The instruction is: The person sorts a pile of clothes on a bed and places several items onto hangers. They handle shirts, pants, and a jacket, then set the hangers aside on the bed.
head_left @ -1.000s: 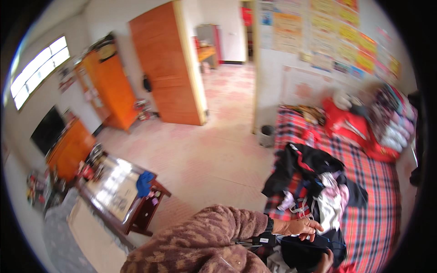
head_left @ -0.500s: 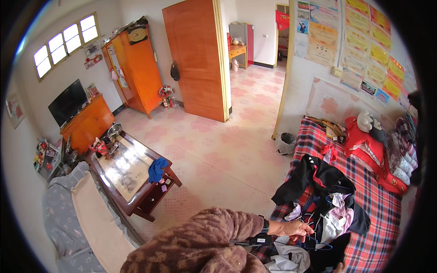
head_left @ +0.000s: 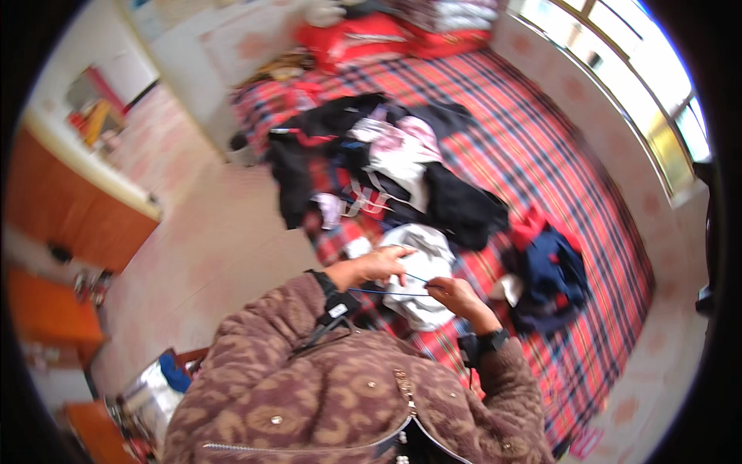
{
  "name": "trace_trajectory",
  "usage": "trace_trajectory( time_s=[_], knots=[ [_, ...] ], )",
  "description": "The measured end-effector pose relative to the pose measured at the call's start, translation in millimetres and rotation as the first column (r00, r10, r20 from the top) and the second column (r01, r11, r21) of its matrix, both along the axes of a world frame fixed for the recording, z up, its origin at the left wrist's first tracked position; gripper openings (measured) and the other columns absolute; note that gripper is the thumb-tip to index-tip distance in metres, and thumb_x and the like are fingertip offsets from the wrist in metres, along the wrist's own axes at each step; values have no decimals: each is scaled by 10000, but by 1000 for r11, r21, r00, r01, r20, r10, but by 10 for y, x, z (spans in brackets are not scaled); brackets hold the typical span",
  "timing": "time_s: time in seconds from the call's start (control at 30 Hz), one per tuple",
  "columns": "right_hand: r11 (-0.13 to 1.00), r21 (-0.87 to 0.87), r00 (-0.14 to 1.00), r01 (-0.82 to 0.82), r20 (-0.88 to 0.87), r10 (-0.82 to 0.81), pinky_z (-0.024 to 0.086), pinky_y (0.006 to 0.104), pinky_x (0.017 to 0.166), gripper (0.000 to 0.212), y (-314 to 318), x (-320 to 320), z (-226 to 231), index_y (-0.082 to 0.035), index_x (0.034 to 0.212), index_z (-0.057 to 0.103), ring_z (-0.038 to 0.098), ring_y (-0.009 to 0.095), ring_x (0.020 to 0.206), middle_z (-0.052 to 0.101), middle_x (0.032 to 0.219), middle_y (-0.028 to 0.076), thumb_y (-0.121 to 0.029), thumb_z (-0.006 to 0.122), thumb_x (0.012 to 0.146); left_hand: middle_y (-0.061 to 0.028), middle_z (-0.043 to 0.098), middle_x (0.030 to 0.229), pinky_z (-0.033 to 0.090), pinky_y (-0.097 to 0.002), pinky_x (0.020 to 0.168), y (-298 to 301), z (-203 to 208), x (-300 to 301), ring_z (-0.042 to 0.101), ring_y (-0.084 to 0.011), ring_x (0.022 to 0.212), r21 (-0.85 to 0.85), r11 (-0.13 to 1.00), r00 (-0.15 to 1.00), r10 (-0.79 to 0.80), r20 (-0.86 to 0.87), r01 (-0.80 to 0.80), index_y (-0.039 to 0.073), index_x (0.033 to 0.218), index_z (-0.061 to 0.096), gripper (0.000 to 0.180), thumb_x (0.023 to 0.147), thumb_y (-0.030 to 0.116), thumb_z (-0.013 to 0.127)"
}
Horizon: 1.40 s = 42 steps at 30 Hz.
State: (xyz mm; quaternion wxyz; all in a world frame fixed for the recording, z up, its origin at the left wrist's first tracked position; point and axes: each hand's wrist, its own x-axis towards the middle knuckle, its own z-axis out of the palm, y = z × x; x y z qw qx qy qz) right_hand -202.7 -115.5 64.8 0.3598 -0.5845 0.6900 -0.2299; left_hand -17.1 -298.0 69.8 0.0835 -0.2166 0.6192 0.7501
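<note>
Right hand (head_left: 457, 298) pinched on a blue hanger (head_left: 386, 292), left hand (head_left: 377, 267) against it.
Left fingers are half curled; blur hides whether they grip. The hanger spans white cloth (head_left: 425, 247) near the bed's (head_left: 541, 147) left edge. Beyond lie black clothes (head_left: 468, 209), rightward navy clothes (head_left: 553, 267), red pillows (head_left: 355, 39) at the far edge.

A red cushion (head_left: 332, 50) lies at the far edge of the plaid-covered bed (head_left: 533, 155), left of the folded blankets (head_left: 444, 15) near the far right corner. A bin (head_left: 246, 157) stands on the floor (head_left: 205, 209) beside the bed's left edge, near its far left corner. A window (head_left: 649, 81) runs beyond the right edge. A brown door (head_left: 77, 205) stands well apart on the left.
</note>
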Motion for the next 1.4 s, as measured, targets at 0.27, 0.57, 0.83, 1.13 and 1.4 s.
trace_trajectory(
  time_s=[0.27, 0.57, 0.83, 1.13, 1.4],
  knots=[
    [812, 296, 619, 503, 532, -577, 505, 247, 686, 194, 1150, -253, -347, -8, 994, 625, 590, 100, 749, 628, 851, 25, -179, 561, 928, -144, 501, 1282, 378, -297, 994, 356, -243, -477, 453, -185, 1210, -21, 1000, 999, 14, -45, -15, 42, 1403, 331, 570, 869, 74, 526],
    [326, 471, 173, 820, 338, -925, 498, 275, 606, 274, 2460, -672, -1297, -68, 1035, 620, 625, 167, 692, 654, 814, 68, -298, 550, 905, -33, 581, 1177, 373, -327, 895, 137, -529, -439, 524, -135, 1037, 4, 1000, 988, 2, 153, -3, 88, 1323, 458, 512, 862, 282, 567],
    [464, 87, 447, 881, -473, -759, 470, 430, 858, 360, 2367, -593, -1476, -63, 1092, 625, 592, 326, 1009, 635, 1022, 172, -255, 567, 793, 11, 595, 1107, 396, -282, 840, -199, -927, -315, 531, -99, 964, -18, 988, 958, 155, 242, -155, 96, 1275, 503, 445, 874, 277, 569],
    [727, 186, 746, 661, -264, -611, 478, 397, 851, 332, 1159, -233, -1130, -90, 1087, 639, 612, 322, 986, 640, 1043, 179, -232, 577, 794, -83, 537, 1175, 453, -272, 743, -984, -1454, -420, 532, -166, 1005, -221, 916, 926, 363, 106, -334, 48, 1327, 433, 522, 835, 141, 581],
    [713, 382, 806, 588, -200, -557, 485, 389, 844, 348, 305, 93, -824, -72, 1112, 627, 624, 320, 971, 653, 1023, 184, -238, 547, 816, -179, 556, 1236, 416, -309, 959, -1839, -1799, -743, 550, -244, 1121, -416, 876, 967, 250, -45, -246, -23, 1271, 477, 506, 791, 101, 579]
  ],
)
